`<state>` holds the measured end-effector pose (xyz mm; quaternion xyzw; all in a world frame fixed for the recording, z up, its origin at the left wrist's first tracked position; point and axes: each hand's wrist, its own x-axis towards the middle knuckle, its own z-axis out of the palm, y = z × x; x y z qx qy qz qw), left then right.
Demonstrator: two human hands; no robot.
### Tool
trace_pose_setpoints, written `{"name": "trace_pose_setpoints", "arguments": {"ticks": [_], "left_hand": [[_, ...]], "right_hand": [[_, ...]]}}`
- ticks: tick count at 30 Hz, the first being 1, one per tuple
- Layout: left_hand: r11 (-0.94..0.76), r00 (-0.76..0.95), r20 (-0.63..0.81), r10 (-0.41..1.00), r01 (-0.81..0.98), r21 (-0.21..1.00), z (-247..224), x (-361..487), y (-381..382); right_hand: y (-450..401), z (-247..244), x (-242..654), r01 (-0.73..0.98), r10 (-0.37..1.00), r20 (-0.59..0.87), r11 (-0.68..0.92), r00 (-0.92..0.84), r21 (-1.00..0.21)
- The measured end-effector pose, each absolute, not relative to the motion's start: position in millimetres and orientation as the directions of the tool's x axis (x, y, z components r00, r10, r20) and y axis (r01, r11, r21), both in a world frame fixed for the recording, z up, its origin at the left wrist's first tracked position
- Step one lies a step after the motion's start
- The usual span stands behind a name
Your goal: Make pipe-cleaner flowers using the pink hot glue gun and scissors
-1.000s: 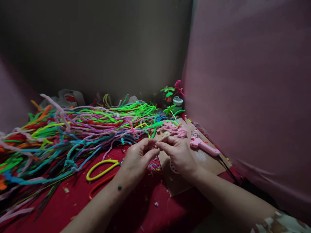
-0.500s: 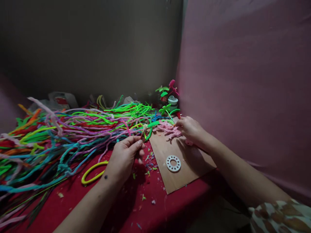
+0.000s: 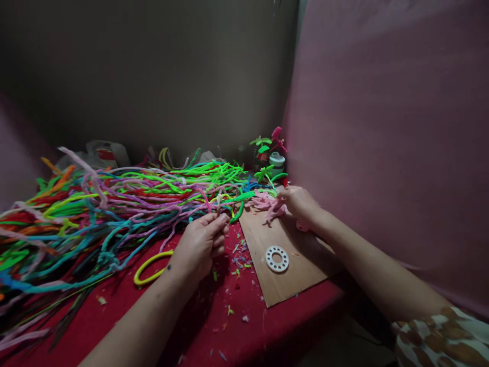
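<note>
My left hand [image 3: 202,242] pinches a thin stem with a small pale tip [image 3: 219,199], held upright over the red cloth beside the pipe cleaners. At the far edge of the cardboard, my right hand [image 3: 300,204] has its fingers bent together next to pink fuzzy pieces [image 3: 267,204]; what it holds, if anything, is hidden. A green fuzzy piece [image 3: 246,195] lies between the hands. On the brown cardboard [image 3: 260,255], nearer to me, rests a white ring with holes [image 3: 277,259].
A large heap of coloured pipe cleaners [image 3: 126,204] covers the left. A yellow loop [image 3: 143,267] lies beside my left wrist. Small scraps dot the red cloth [image 3: 214,326]. Behind stand a white-lidded jar [image 3: 277,160] and green and pink fuzzy flowers [image 3: 263,145]. A pink curtain [image 3: 389,127] hangs right.
The view has shifted slightly, moving the scene to the right. The pale-tipped stem in my left hand now stands more upright and farther from the green piece. My right hand stays by the pink pieces.
</note>
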<state>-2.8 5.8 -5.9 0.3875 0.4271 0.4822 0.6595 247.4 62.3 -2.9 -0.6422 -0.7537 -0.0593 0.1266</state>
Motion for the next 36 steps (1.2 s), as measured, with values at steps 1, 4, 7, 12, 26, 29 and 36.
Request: {"name": "trace_pose_setpoints", "arguments": {"ticks": [1, 4, 7, 12, 26, 29, 36], "left_hand": [[0.247, 0.192, -0.192, 0.962, -0.323, 0.913, -7, -4, 6], [0.299, 0.243, -0.219, 0.945, -0.371, 0.879, -8, -5, 7], [0.373, 0.305, -0.262, 0.916, -0.404, 0.835, -9, -2, 4], [0.453, 0.431, -0.261, 0.864, -0.441, 0.775, -7, 7, -7], [0.248, 0.354, -0.157, 0.922, -0.226, 0.942, 3, 6, -17], [0.163, 0.275, -0.106, 0.956, -0.192, 0.968, 5, 2, -14], [0.085, 0.167, -0.051, 0.985, -0.207, 0.975, 4, 3, -12]], "right_hand": [[63, -3, 248, 0.982, 0.946, 0.291, 0.172, -0.142, -0.083], [60, 0, 246, 0.949, 0.906, 0.41, 0.219, -0.111, -0.227], [45, 3, 230, 0.615, 0.87, 0.493, 0.387, 0.003, -0.687], [7, 1, 183, 0.029, 0.877, 0.474, 0.473, 0.074, -0.88], [-17, -15, 178, 0.132, 0.839, 0.526, 0.511, 0.138, -0.849], [-25, -21, 217, 0.499, 0.77, 0.593, 0.428, 0.235, -0.753], [-31, -55, 295, 0.982, 0.893, 0.446, 0.03, 0.056, -0.184]]}}
